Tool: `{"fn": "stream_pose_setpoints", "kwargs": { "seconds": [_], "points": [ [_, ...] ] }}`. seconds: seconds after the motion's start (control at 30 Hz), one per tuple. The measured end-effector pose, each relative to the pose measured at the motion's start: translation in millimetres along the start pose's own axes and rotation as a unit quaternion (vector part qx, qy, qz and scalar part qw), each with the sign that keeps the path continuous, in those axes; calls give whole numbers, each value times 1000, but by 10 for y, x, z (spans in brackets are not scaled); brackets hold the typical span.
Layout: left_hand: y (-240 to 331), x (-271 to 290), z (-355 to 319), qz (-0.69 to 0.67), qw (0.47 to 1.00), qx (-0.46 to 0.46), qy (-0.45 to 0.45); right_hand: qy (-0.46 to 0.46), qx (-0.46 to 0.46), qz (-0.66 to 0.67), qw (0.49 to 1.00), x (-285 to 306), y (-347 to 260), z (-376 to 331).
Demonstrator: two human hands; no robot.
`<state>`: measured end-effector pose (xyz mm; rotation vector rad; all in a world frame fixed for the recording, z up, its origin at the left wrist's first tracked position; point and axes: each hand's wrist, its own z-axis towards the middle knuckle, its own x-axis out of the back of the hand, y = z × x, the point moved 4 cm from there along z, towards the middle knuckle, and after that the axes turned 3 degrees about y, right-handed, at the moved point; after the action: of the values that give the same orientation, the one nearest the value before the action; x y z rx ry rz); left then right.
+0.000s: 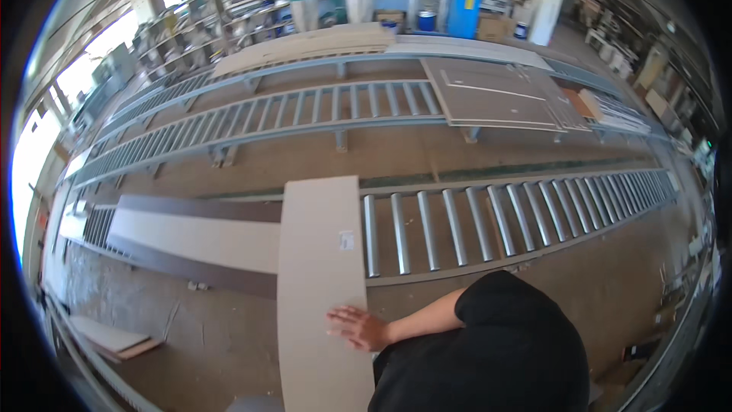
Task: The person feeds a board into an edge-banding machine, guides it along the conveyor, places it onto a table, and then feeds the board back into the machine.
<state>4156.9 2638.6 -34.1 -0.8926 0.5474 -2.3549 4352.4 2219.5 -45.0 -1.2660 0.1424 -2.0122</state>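
Observation:
A long pale beige panel (319, 259) with a small white label (346, 240) runs from the lower edge up across the near roller conveyor. My right hand (360, 328) lies on its right side, palm down, fingers spread and pointing left. My black sleeve and body fill the lower right. My left hand is out of view. Left of the panel, a stack of boards rests on the rollers: a light board (202, 240) on dark brown boards (229, 278). The beige panel covers their right ends.
Bare rollers (457, 225) stretch away to the right. Beyond a strip of floor stand more conveyors (305, 107), carrying brown panels (488, 91) and long pale boards (305, 46). Loose board pieces (114, 337) lie at lower left. A blue cabinet (464, 9) stands at the back.

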Motion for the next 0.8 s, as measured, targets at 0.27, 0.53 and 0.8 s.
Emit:
{"fn": "stream_pose_setpoints", "kwargs": {
  "seconds": [0.27, 0.53, 0.8],
  "points": [
    [-461, -177, 455, -150, 971, 153, -109, 0, -6, -36, 999, -267, -141, 669],
    [-910, -2104, -1021, -262, 909, 282, -162, 12, 27, -48, 998, -801, -279, 1326],
    [-947, -2670, -645, -226, 933, 222, -169, 21, 26, -61, 998, -1223, -332, 1891]
  ]
}}
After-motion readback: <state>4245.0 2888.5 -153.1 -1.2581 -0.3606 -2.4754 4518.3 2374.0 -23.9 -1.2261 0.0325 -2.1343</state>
